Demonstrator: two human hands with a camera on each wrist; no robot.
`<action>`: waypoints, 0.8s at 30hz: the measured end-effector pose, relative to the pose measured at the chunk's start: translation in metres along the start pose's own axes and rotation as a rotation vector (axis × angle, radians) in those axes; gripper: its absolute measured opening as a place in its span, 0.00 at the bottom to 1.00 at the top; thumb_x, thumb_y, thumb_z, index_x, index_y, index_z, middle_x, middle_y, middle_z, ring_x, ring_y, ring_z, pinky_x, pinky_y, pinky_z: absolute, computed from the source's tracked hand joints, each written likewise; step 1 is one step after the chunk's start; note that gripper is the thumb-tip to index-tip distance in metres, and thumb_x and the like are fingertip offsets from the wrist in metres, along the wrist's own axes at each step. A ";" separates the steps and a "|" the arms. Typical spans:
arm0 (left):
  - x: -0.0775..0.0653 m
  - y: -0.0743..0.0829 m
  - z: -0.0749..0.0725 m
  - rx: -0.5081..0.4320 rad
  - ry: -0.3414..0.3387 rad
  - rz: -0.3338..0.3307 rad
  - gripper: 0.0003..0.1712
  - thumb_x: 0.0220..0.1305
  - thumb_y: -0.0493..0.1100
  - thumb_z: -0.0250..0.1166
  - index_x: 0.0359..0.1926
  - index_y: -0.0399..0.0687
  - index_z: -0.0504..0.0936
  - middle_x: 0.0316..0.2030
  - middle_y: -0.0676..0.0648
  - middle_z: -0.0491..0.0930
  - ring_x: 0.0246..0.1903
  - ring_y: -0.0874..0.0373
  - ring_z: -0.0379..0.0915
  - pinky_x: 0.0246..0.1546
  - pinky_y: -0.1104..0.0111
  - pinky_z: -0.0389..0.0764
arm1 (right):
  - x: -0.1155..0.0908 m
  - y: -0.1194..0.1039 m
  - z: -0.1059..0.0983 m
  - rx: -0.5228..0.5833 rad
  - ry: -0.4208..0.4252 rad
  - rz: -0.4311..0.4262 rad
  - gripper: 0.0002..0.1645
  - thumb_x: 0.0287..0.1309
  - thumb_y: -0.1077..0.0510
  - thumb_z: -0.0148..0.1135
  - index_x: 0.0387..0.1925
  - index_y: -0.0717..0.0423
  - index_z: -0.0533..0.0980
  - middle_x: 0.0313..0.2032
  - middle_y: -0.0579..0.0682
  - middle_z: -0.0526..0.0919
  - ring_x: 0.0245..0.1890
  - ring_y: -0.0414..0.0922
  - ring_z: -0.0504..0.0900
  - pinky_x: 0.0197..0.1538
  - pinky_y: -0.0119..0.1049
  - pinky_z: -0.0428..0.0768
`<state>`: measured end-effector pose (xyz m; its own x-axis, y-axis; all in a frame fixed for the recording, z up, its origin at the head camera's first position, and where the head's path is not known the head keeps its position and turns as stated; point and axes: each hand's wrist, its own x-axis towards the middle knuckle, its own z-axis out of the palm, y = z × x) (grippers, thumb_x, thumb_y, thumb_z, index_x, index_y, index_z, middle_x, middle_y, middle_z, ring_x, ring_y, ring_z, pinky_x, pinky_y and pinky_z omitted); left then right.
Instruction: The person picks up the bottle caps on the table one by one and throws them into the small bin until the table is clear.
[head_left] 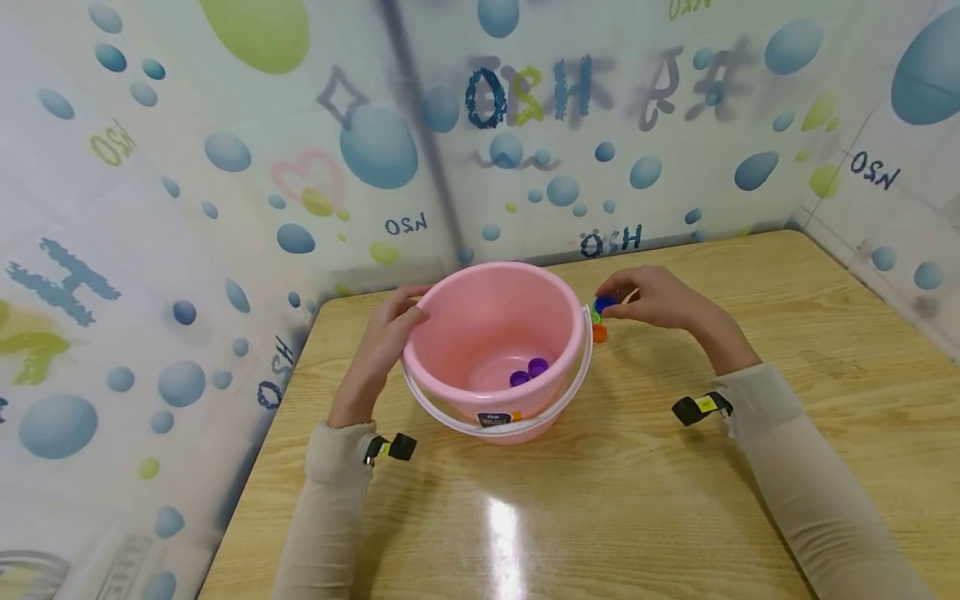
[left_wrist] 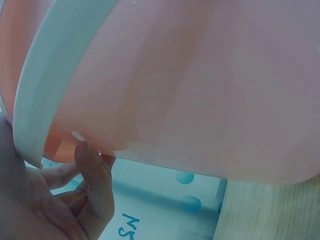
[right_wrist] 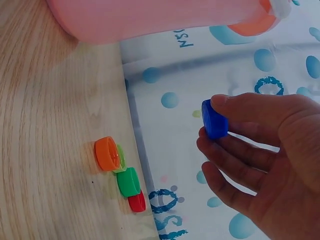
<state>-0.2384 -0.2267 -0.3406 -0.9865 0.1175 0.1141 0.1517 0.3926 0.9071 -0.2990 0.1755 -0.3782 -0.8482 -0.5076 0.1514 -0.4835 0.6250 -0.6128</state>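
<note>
A pink bucket (head_left: 495,417) with a white handle (head_left: 438,417) stands on the table, its mouth tilted toward me. At its left rim my left hand (head_left: 386,333) holds on, the thumb lying over the edge. Two purple bottle caps (head_left: 528,372) lie inside on the bottom. To the right of the bucket, my right hand (head_left: 656,297) pinches a blue bottle cap (right_wrist: 214,120) between thumb and fingers, above the table. Below that hand are an orange cap (right_wrist: 106,153), a light green cap (right_wrist: 121,157), a green cap (right_wrist: 129,182) and a red cap (right_wrist: 137,201), close together.
The wooden table (head_left: 675,500) ends at a patterned curtain (head_left: 510,183) behind and a similar one at the left. The loose caps sit close to the table's back edge in the right wrist view.
</note>
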 end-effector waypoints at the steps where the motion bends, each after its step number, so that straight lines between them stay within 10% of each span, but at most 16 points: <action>1: 0.000 0.000 0.000 0.000 0.001 -0.001 0.20 0.67 0.45 0.53 0.59 0.54 0.75 0.48 0.41 0.79 0.35 0.53 0.81 0.35 0.67 0.82 | 0.000 -0.001 0.000 -0.002 0.004 0.001 0.19 0.56 0.55 0.67 0.50 0.55 0.79 0.41 0.50 0.84 0.42 0.46 0.82 0.49 0.47 0.82; 24: 0.001 0.001 0.001 0.009 0.009 0.004 0.20 0.66 0.45 0.54 0.58 0.54 0.76 0.48 0.41 0.79 0.36 0.53 0.81 0.36 0.67 0.81 | -0.008 -0.027 -0.012 -0.041 0.043 -0.050 0.18 0.57 0.55 0.66 0.49 0.55 0.80 0.42 0.50 0.84 0.41 0.46 0.82 0.47 0.45 0.83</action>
<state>-0.2388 -0.2254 -0.3400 -0.9863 0.1112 0.1214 0.1563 0.4007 0.9028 -0.2813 0.1699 -0.3534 -0.8309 -0.5135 0.2142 -0.5330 0.6240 -0.5715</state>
